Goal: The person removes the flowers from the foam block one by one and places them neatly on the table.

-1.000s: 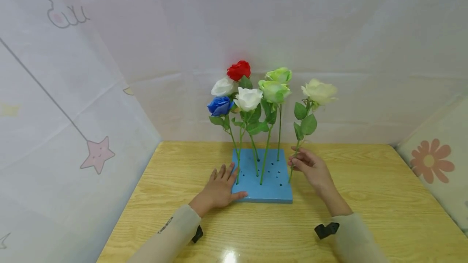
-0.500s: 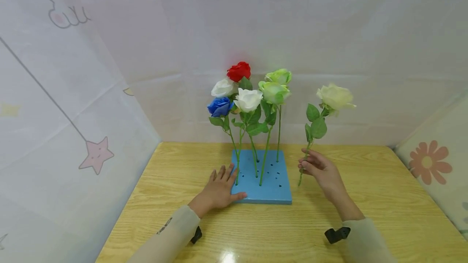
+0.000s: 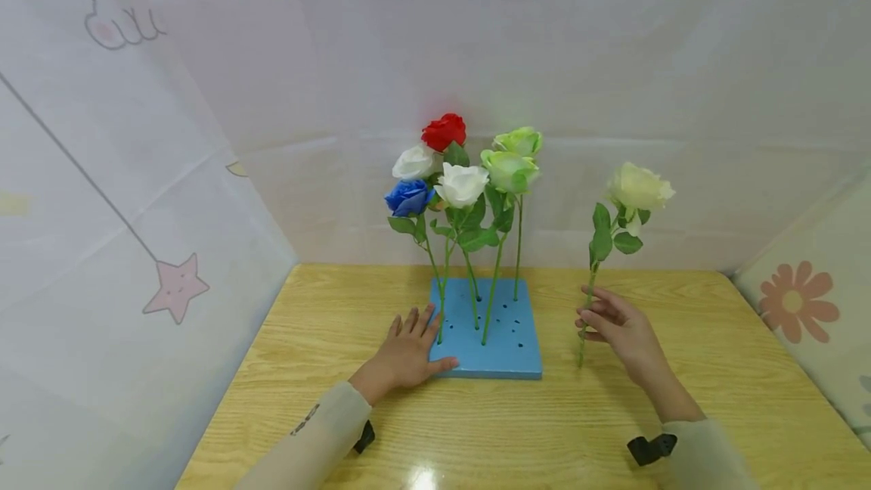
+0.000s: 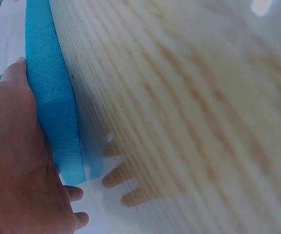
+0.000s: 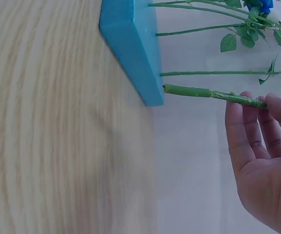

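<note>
My right hand (image 3: 629, 335) pinches the green stem of a pale cream rose (image 3: 640, 187) between thumb and fingers, to the right of a blue foam block (image 3: 503, 361). In the right wrist view the stem's bare lower end (image 5: 187, 91) points past the block's edge, above the table. My left hand (image 3: 404, 354) lies with spread, straight fingers on the block's left edge, thumb along its front. Standing in the block are a red rose (image 3: 444, 132), a blue rose (image 3: 409, 197), white roses (image 3: 462, 185) and light green roses (image 3: 510, 170).
Several small holes (image 3: 520, 345) show in the block's top, mostly on its right side. The block rests on a wood-grain table (image 3: 327, 308). A pale printed curtain (image 3: 381, 36) hangs behind and at both sides of the table.
My right hand has carried the cream rose to the right, away from the block, and slightly lower; the bloom has turned. My left hand and the standing roses have stayed put.
</note>
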Demonstrator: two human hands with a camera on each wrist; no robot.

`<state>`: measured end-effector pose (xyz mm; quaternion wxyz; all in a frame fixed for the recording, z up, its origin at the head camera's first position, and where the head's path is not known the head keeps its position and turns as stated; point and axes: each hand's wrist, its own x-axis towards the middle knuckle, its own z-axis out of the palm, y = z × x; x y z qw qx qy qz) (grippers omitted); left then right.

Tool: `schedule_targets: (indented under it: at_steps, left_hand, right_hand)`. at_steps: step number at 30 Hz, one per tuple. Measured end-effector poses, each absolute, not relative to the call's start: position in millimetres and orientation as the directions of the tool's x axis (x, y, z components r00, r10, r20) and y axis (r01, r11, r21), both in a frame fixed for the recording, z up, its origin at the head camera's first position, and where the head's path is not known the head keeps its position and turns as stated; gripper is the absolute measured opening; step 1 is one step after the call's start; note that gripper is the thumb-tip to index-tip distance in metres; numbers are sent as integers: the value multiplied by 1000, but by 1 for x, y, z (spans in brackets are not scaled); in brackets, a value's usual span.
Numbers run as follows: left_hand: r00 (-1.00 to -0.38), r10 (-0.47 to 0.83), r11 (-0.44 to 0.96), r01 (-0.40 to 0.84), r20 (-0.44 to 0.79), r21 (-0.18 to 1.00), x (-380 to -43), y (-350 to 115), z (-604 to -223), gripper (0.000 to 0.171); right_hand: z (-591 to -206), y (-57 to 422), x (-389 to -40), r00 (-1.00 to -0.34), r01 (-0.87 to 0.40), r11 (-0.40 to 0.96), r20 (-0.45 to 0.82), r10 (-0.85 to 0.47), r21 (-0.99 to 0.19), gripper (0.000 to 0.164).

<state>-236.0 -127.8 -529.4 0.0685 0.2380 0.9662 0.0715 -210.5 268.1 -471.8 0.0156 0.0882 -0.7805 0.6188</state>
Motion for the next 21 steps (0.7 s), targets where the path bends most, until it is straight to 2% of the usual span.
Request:
schedule_targets:
  at_steps: [21]
  left_hand:
    - [-879,466,879,446,-105,170,-237,-128,-530,100]
  right_hand:
    - [-483,301,-203,-987,-10,344,-45,-152,-939,64]
